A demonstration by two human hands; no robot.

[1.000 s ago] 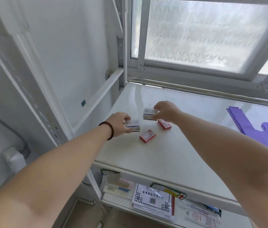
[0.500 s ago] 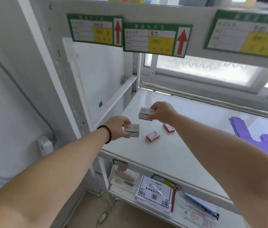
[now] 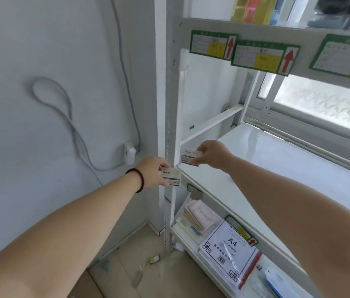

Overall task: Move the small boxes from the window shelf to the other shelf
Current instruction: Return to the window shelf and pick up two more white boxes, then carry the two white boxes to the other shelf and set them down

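Observation:
My left hand (image 3: pixel 153 173), with a dark bead bracelet on the wrist, pinches a small white box with blue print (image 3: pixel 171 177) in front of the rack's left upright. My right hand (image 3: pixel 211 153) holds a second small white box (image 3: pixel 189 157) over the front left corner of the white window shelf (image 3: pixel 266 166). Both boxes are lifted off the shelf. The red boxes are out of sight behind my right arm.
The grey rack upright (image 3: pixel 170 117) stands between my hands. Labels with red arrows (image 3: pixel 264 58) hang on the shelf above. Below lie an A4 paper pack (image 3: pixel 230 252) and stacked envelopes (image 3: pixel 199 216). A cable and wall socket (image 3: pixel 129 154) are on the left wall.
Both hands have drawn back leftward from the shelf's middle with their boxes. My view has swung left and up, showing the wall and the upright.

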